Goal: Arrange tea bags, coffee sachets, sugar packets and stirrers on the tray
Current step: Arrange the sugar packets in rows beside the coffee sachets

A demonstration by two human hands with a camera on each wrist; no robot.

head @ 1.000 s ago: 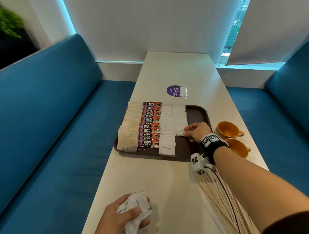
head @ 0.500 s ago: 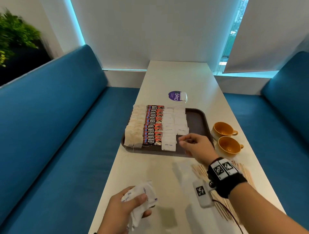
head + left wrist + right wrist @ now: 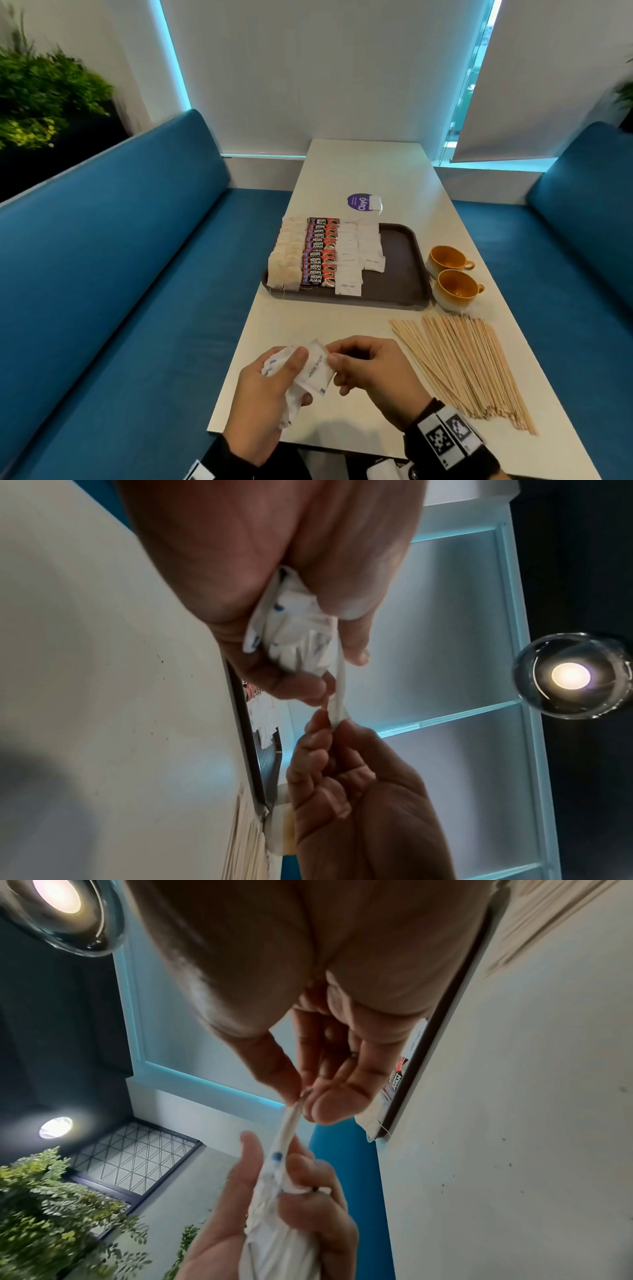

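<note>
Two hands meet above the near end of the white table (image 3: 346, 178). The left hand (image 3: 260, 397) is curled round a crumpled bunch of white sugar packets (image 3: 291, 394), thumb laid across the top of them. The right hand (image 3: 373, 373) pinches the edge of a single sugar packet (image 3: 315, 368) between thumb and forefinger; that packet's other end sits in the left hand's bunch, and in the left wrist view it shows edge-on as a thin white strip (image 3: 339, 688) between the two hands. Farther up the table lies the dark brown tray (image 3: 397, 270). On it, from left to right, run a column of tea bags (image 3: 286, 263), a column of red and black Kopi Juan coffee sachets (image 3: 318, 257), and two columns of white sugar packets (image 3: 359, 253); the right-hand sugar column stops short of the tray's near edge, and the right part of the tray is bare. Wooden stirrers (image 3: 469, 366) lie fanned on the table right of the hands, off the tray. Two orange cups (image 3: 452, 274) stand just right of the tray. A purple round sticker (image 3: 358, 202) lies beyond the tray. Blue benches (image 3: 120, 274) flank the table, and green plants (image 3: 37, 96) stand at far left.
</note>
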